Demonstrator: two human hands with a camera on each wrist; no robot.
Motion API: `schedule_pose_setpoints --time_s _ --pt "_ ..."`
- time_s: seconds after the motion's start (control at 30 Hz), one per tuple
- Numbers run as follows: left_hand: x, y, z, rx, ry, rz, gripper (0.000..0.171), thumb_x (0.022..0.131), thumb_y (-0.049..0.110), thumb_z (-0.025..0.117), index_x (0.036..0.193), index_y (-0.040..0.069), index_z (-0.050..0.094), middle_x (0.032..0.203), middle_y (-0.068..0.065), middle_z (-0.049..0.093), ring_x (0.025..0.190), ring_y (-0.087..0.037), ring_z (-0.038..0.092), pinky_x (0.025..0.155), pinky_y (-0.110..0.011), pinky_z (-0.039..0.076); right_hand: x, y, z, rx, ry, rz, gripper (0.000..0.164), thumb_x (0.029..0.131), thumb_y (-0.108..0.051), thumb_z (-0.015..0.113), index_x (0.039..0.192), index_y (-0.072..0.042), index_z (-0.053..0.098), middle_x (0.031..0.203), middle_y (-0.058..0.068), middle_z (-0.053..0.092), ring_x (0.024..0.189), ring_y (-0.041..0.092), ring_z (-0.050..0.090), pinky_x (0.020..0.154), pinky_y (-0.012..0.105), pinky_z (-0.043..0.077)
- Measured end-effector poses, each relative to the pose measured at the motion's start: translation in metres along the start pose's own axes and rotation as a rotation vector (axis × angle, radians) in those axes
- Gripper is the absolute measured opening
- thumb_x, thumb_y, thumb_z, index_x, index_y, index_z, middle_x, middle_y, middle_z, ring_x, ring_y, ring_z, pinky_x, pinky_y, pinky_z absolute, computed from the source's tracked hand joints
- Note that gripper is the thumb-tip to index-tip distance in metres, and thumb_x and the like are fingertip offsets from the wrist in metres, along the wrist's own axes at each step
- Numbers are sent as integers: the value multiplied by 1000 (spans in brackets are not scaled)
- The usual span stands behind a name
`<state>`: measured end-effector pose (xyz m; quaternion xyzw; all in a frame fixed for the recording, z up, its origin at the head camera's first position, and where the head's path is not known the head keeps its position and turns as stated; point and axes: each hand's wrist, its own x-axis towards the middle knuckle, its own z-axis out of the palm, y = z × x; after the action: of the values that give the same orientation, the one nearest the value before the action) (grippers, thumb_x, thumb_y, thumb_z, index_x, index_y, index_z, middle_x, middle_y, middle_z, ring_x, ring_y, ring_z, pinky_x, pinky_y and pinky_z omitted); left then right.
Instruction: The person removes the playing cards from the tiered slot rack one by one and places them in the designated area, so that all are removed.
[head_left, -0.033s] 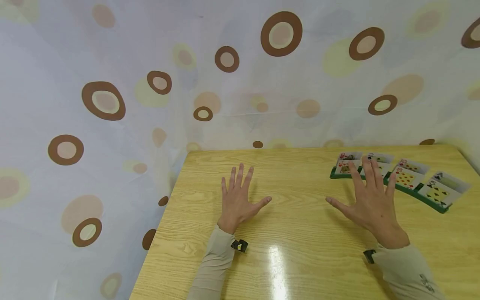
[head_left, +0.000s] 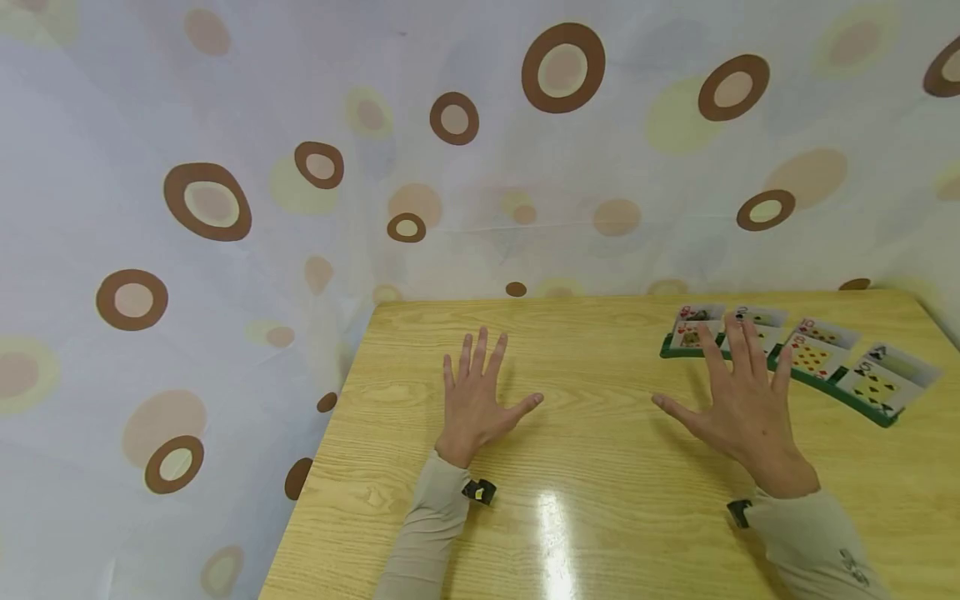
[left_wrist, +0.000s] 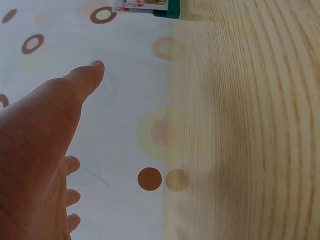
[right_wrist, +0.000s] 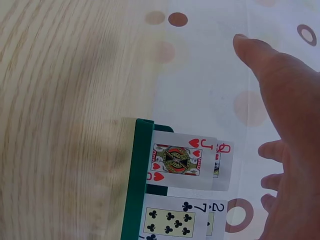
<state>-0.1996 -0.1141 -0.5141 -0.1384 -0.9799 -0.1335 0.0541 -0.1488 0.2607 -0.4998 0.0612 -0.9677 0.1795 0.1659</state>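
My left hand (head_left: pixel 472 408) is held above the wooden table (head_left: pixel 592 450), its fingers straight and spread, holding nothing. Likewise spread and straight-fingered, my right hand (head_left: pixel 746 412) holds nothing; in the head view its fingertips overlap a row of cards. Those playing cards stand in a curved green card holder (head_left: pixel 802 375) at the table's right, in several pairs, one behind the other. In the right wrist view a jack of hearts (right_wrist: pixel 175 160) stands before a queen, and a seven of clubs (right_wrist: pixel 172 217) before a two. The right-end pair has a five of spades (head_left: pixel 873 387) in front.
A pale curtain or sheet (head_left: pixel 510 167) with brown rings and ovals hangs behind the table and along its left side. Light glares off the tabletop near the front. Each wrist, over a beige sleeve (head_left: pixel 431 517), carries a small black device (head_left: pixel 480 492).
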Motion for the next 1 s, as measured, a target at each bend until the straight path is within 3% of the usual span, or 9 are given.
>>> schedule_pose_setpoints --time_s 0.33,0.53,0.77,1.0 --pt "1 3 2 -37 16 8 106 95 81 59 177 29 17 187 -6 10 173 -35 11 134 -71 14 -8 6 -3 -6 -12 28 124 83 -66 84 176 -13 21 182 27 10 170 48 5 126 84 -4" --pt "4 9 6 -147 4 38 103 98 72 64 177 27 17 185 -8 15 172 -35 16 133 -71 20 -18 15 -5 -2 -47 108 122 87 -68 81 175 -11 19 182 27 6 170 49 3 123 88 1" --pt "11 17 15 -187 42 80 99 99 64 70 176 22 22 178 -12 35 163 -37 36 124 -65 41 -34 33 -12 4 -33 158 122 89 -69 78 175 -6 17 180 32 6 167 55 7 124 87 3" --pt "21 30 21 -248 29 103 96 100 61 71 175 21 24 169 -10 49 147 -38 56 110 -63 53 -48 51 -18 9 31 175 116 94 -63 77 173 -2 20 174 39 19 158 63 21 121 84 17"
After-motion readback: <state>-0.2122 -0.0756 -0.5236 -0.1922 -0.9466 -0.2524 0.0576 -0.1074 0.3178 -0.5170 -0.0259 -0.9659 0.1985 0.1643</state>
